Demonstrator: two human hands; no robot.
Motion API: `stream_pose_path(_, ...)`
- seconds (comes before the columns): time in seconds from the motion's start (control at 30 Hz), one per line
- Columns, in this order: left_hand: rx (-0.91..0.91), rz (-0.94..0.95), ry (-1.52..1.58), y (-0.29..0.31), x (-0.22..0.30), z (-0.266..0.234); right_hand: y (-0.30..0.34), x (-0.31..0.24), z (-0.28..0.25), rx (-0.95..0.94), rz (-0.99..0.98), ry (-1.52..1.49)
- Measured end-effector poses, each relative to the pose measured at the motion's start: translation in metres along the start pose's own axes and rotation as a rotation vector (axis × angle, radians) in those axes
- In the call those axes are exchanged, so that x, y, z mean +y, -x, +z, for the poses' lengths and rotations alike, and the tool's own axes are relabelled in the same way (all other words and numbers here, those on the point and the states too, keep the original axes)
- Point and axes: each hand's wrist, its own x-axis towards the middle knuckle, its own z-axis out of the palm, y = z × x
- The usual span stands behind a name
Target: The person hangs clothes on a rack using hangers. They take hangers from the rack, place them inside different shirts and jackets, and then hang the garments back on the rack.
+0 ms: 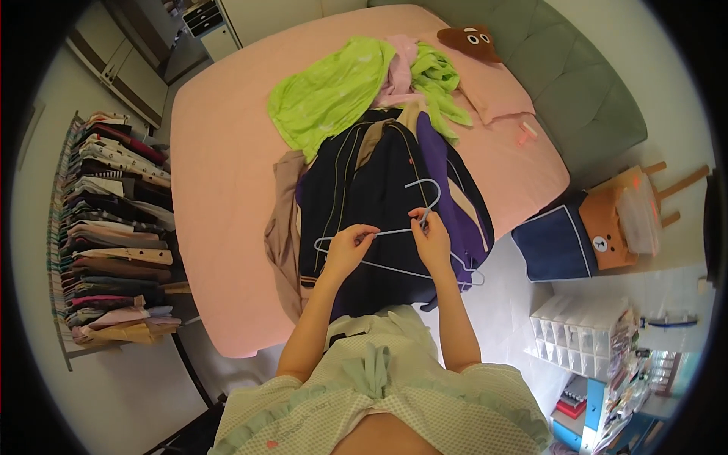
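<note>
A pale blue-grey clothes hanger (pixel 395 231) is held up in front of me, tilted, with its hook toward the far side. The fingers of my left hand (pixel 353 246) pinch its upper bar. My right hand (pixel 431 239) closes around the hanger just below the hook. Beneath both hands spreads a black garment (pixel 356 189) with thin light piping, lying on the near part of the bed. A purple garment (pixel 434 155) shows along its right, and a tan one (pixel 285 216) along its left.
Bright green cloth (pixel 330 95) lies rumpled beyond the black garment on the pink bed (pixel 220 174). A brown plush cushion (pixel 466 44) rests by the green headboard (pixel 561 68). Clothes hang on a rack (pixel 121 250) at left. Clear drawers (pixel 572 334) stand at right.
</note>
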Motion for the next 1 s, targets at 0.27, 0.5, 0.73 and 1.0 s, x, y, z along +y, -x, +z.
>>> stream_pose_path(0.27,-0.027,-0.152,-0.028,-0.058,-0.034,0.084,-0.118,0.123,-0.008,-0.167,0.034,0.179)
stream_pose_path(0.5,-0.059,-0.289,-0.163,-0.088,-0.053,0.125,-0.167,0.187,0.013,-0.343,0.189,0.152)
stream_pose_path(0.73,-0.038,-0.386,-0.095,-0.111,-0.083,0.161,-0.169,0.215,0.017,-0.192,0.205,0.305)
stream_pose_path(1.0,0.017,-0.650,0.111,-0.157,-0.023,0.173,-0.120,0.119,-0.066,-0.810,-0.019,-0.190)
